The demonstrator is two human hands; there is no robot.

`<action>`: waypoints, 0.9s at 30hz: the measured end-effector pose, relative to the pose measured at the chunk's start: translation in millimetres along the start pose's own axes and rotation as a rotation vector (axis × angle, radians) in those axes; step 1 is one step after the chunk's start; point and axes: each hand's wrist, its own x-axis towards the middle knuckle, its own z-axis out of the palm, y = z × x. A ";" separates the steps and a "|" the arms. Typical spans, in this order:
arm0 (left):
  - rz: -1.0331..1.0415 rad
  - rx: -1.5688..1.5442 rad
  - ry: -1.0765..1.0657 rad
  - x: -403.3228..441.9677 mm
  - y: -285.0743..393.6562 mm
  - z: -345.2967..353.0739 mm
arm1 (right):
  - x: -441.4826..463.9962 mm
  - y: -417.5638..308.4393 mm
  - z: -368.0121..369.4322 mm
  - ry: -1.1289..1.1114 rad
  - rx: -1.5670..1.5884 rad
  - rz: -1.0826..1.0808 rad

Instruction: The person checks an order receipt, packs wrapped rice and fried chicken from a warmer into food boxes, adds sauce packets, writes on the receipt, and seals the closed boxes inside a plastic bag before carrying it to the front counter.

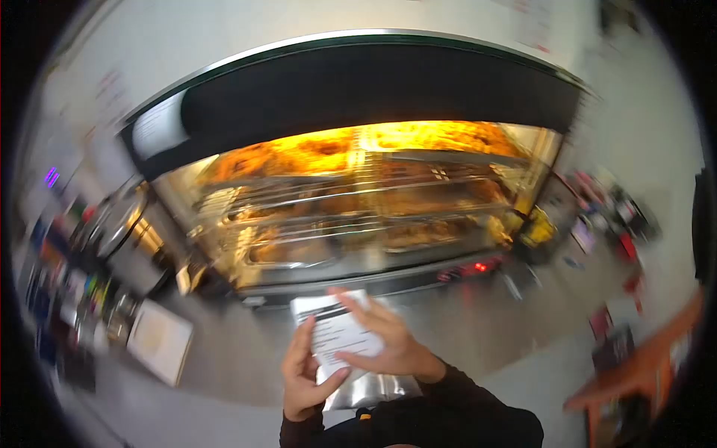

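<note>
Printed paper (pixel 347 340) sits between the person's two hands, over the near side of the metal counter (pixel 478 328) and in front of the lit food cabinet (pixel 373 82).

Beneath the sheet is a silvery packet (pixel 381 388), its shiny surface reaching out past the paper's lower edge toward the dark right sleeve (pixel 478 407). Whether the two are fastened together cannot be told.

The right hand (pixel 392 340) comes in from the right and lies across the paper's upper and right part, its fingers extended toward the top edge and its thumb resting apart from them, near the middle of the sheet; this hand is spread rather than closed. The left hand (pixel 306 369) is at the left edge and lower left corner, fingers pointing up along the side, thumb angled in across the bottom. Its thumb and fingers stand apart with the corner between them; whether they pinch it, I cannot tell.

The sheet is white and roughly rectangular, slightly tilted. A dark band (pixel 326 310) crosses it near the top, partly covered by fingers. Below run rows of small black print, too blurred to read.
</note>
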 end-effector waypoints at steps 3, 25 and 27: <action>-0.018 -0.063 -0.066 11.0 -24.1 32.9 | -36.6 -2.0 -25.9 -0.059 0.033 0.074; -0.130 -0.693 -0.098 -14.8 -68.4 410.5 | -286.5 -74.7 -274.7 0.579 -0.104 0.371; -0.251 -0.930 -0.253 -12.0 -74.1 406.7 | -289.7 -72.9 -278.1 0.552 -0.037 0.372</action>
